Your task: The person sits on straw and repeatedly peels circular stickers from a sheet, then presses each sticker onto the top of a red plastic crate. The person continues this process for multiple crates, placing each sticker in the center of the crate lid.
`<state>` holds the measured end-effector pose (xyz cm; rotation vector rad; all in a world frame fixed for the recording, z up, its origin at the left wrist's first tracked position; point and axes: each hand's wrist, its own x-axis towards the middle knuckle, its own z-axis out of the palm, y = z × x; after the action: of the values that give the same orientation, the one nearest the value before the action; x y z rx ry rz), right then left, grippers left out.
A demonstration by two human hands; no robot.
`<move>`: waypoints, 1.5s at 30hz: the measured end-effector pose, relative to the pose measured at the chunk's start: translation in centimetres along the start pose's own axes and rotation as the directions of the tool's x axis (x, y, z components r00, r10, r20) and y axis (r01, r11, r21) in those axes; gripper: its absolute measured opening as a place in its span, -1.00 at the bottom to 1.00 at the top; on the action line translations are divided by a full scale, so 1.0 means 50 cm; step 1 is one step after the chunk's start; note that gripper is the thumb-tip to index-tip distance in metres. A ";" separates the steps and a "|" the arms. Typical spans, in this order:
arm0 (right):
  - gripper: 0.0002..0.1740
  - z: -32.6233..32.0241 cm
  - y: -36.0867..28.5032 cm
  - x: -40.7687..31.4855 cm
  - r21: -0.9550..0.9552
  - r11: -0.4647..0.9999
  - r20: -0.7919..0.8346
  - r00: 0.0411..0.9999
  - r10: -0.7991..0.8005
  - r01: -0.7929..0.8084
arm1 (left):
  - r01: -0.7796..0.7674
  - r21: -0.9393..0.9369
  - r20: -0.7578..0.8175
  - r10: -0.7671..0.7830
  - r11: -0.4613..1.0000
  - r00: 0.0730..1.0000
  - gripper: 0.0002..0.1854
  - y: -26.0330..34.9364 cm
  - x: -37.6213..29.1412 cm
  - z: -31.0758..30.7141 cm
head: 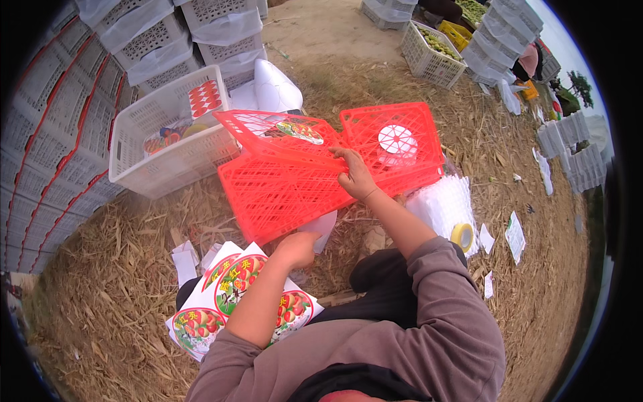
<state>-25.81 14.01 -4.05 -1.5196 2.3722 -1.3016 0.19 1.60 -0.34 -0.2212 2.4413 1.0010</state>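
Note:
My right hand [357, 173] grips the near edge of a tilted red plastic mesh crate lid [296, 145], which bears an oval fruit label [300, 132]. Beneath it lies another red mesh lid [271, 196]. To the right, one more red lid [392, 135] shows a white round patch [397, 139] through its mesh. Low in front of the lids, my left hand [296, 249] holds a pale, rounded sticker [326, 230] between thumb and fingers. Printed fruit-label sheets [238, 281] with writing rest on my left thigh, partly hidden by my left forearm.
A white crate [166, 168] at left holds tape rolls and red stickers [205, 99]. White foam netting [442, 203] and a yellow tape roll [462, 236] lie at right. Stacked crates [65, 135] line the left; a fruit-filled crate [432, 60] stands beyond. Straw covers the ground.

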 end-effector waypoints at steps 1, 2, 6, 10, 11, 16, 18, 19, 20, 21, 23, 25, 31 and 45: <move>-0.45 -0.009 0.020 0.011 0.155 0.985 -0.117 0.988 0.099 -0.081 | -0.012 -0.025 -0.004 0.012 1.000 1.000 -0.45 -0.002 0.002 -0.002; -0.48 -0.019 0.046 0.019 0.308 0.946 -0.234 0.956 0.178 -0.101 | -0.025 -0.051 -0.004 0.024 0.998 1.000 -0.49 -0.004 0.004 -0.003; -0.64 -0.070 0.185 0.004 0.817 0.577 -0.418 0.698 0.581 0.009 | -0.068 -0.225 -0.017 0.066 0.972 0.998 -0.54 -0.007 0.007 -0.014; -0.56 -0.119 0.280 -0.079 0.746 0.229 -0.112 0.222 0.969 -0.625 | -0.090 -0.375 -0.014 0.091 0.923 0.996 -0.57 0.001 -0.001 -0.027; -0.54 -0.124 0.285 -0.101 0.679 0.116 -0.061 0.101 0.993 -0.725 | -0.101 -0.401 -0.012 0.105 0.910 0.994 -0.58 0.003 -0.003 -0.029; -0.38 -0.141 0.174 -0.087 -0.059 0.453 0.141 0.441 0.886 -0.890 | -0.086 -0.457 0.022 0.108 0.885 0.994 -0.59 0.010 -0.005 -0.041; -0.33 -0.140 0.055 -0.070 0.045 0.843 0.218 0.829 0.515 -0.535 | -0.068 -0.477 0.055 0.107 0.876 0.993 -0.55 0.011 -0.008 -0.048; -0.31 -0.147 -0.008 -0.062 0.085 0.938 0.319 0.901 0.294 -0.336 | -0.088 -0.463 0.056 0.128 0.882 0.990 -0.59 0.011 -0.010 -0.049; -0.30 -0.155 -0.070 -0.059 0.176 0.980 0.399 0.917 0.016 -0.094 | -0.086 -0.457 0.070 0.133 0.885 0.989 -0.62 0.011 -0.012 -0.052; -0.32 -0.165 -0.129 -0.065 0.084 0.996 0.452 0.891 -0.047 0.009 | -0.082 -0.453 0.084 0.134 0.888 0.987 -0.65 0.011 -0.013 -0.054; -0.38 -0.173 -0.224 -0.094 0.001 0.938 0.515 0.804 -0.298 0.347 | -0.037 -0.447 0.144 0.113 0.894 0.983 -0.67 0.011 -0.016 -0.055; -0.50 -0.175 -0.257 -0.096 -0.046 0.995 0.726 0.682 0.094 -0.088 | -0.060 -0.447 0.156 0.143 0.893 0.977 -0.66 0.008 -0.016 -0.058; -0.76 -0.205 -0.145 -0.086 0.193 0.781 0.491 0.748 0.447 -0.594 | -0.276 -0.794 -0.306 0.036 0.541 0.951 -0.43 -0.006 -0.020 -0.091; -0.34 -0.196 -0.108 -0.040 -0.289 0.918 -0.403 0.904 0.142 -0.272 | -0.168 -0.902 -0.212 -0.069 0.398 0.975 -0.54 -0.001 0.003 -0.041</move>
<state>-25.11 20.70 5.10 -1.0976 3.0392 -1.2785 -0.71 0.15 0.82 -0.6513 1.7332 2.4117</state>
